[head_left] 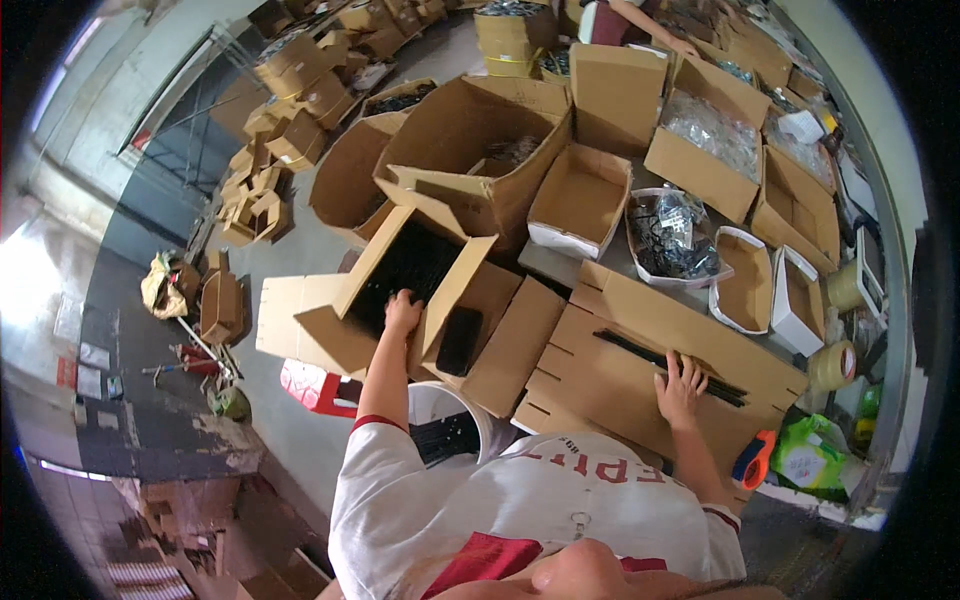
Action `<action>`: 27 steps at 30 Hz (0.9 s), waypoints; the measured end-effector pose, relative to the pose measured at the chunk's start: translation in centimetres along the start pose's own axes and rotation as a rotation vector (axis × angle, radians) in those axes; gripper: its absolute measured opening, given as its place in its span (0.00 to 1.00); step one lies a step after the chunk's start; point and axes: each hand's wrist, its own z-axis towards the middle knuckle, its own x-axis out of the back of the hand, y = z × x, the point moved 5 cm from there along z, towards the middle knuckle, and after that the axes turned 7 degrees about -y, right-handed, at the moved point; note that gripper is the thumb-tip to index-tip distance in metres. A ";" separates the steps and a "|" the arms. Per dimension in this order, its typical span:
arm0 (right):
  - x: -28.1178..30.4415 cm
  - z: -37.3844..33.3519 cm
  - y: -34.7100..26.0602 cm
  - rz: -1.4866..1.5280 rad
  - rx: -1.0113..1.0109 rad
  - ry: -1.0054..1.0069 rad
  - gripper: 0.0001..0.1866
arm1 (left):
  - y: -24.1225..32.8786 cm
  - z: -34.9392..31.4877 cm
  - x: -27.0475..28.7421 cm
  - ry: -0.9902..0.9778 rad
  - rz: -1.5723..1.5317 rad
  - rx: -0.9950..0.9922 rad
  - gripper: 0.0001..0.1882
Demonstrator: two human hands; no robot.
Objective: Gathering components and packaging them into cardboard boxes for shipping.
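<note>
My left hand (403,312) reaches into an open cardboard box (462,275) packed with thin black strips (415,262). Its fingers look slightly apart against the strips, tips partly hidden. On a flat cardboard sheet (590,370) with slotted edges, my right hand (682,387) lies with spread fingers across a small bundle of long black strips (630,346); it is open, pressing on them rather than wrapped round them. A dark block-like bundle (460,340) sits in the cardboard compartment right of the left hand's box.
Below that box stands a white bucket (490,425) holding black pieces. Bins and cartons, including a tray of bagged dark parts (675,240), line the far side. An orange tape dispenser (755,460) lies at the sheet's right. Another person's hand (683,47) shows far back.
</note>
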 end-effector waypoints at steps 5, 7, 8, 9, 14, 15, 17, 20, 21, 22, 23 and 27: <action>-2.3 -3.1 0.4 -0.054 -0.141 -0.034 0.31 | -5.2 9.8 -1.8 -0.107 0.237 0.223 0.41; -1.8 -1.5 -0.5 -0.041 -0.124 -0.091 0.32 | -15.6 10.2 0.3 0.084 0.239 0.323 0.38; -2.2 -1.6 -0.2 -0.043 -0.144 -0.095 0.32 | -14.7 11.2 -1.4 0.002 0.270 0.371 0.37; -2.3 -1.8 0.3 -0.035 -0.166 -0.093 0.32 | -12.9 12.1 -2.0 -0.069 0.311 0.409 0.35; -3.3 -0.1 2.8 -0.088 -0.272 0.071 0.34 | -3.5 9.1 -1.1 -0.001 0.257 0.062 0.29; -4.0 0.4 3.3 -0.086 -0.292 0.072 0.34 | 0.9 6.8 0.6 -0.114 0.220 0.141 0.29; -3.4 2.2 2.8 -0.009 -0.213 0.183 0.37 | -2.3 5.4 1.2 -0.026 0.226 0.113 0.27; -2.8 1.1 4.2 0.088 -0.250 0.313 0.42 | 3.2 -0.5 5.4 0.170 0.037 0.083 0.24; -2.2 0.5 4.7 0.100 -0.298 0.359 0.43 | 5.9 -3.4 7.5 0.192 0.012 0.124 0.24; -1.5 -0.1 5.6 0.132 -0.307 0.412 0.48 | 6.5 -5.3 8.6 0.283 -0.001 0.012 0.23; -1.2 -0.6 6.9 0.129 -0.306 0.412 0.48 | 7.2 -7.1 9.4 0.371 -0.013 -0.104 0.22; -0.1 -3.3 13.9 0.322 -0.445 0.516 0.53 | 18.6 -15.3 13.3 0.453 -0.202 -0.488 0.17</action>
